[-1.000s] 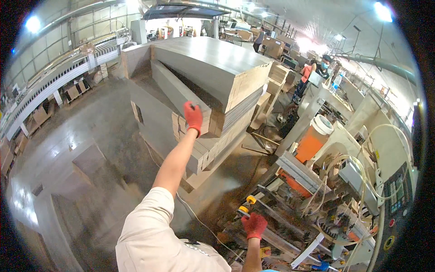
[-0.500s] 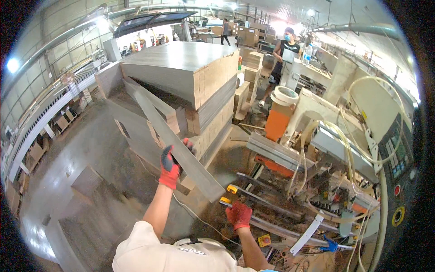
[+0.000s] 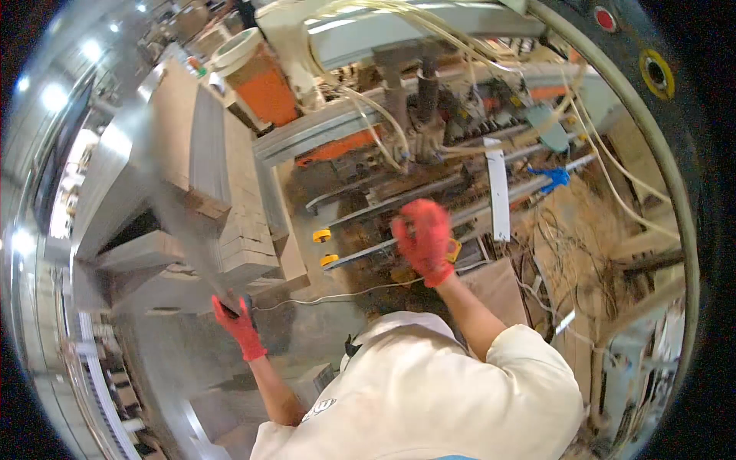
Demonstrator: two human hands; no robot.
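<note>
My left hand [image 3: 239, 328], in a red and dark work glove, grips the near end of a long, narrow grey board [image 3: 188, 234]. Motion smears the board, which slants up and away to the left across the stack of grey-faced panels [image 3: 245, 199]. My right hand [image 3: 424, 241], in a red glove, is raised over the metal rails [image 3: 452, 218] of a machine. Its fingers look bent, but blur hides how far they are closed; no held thing shows. Two yellow rollers [image 3: 321, 235] sit at the rails' left ends.
An orange bin with a white top [image 3: 264, 84] stands beyond the panels. Pale hoses [image 3: 368, 107] hang over the machine. A white strip [image 3: 497, 192] and a blue object [image 3: 550, 178] lie across the rails. A cable [image 3: 345, 295] runs along the floor. A control panel [image 3: 636, 54] is at upper right.
My view has swung right toward the machine. The board in my left hand now lies farther left in view. My right hand has come up over the rails.
</note>
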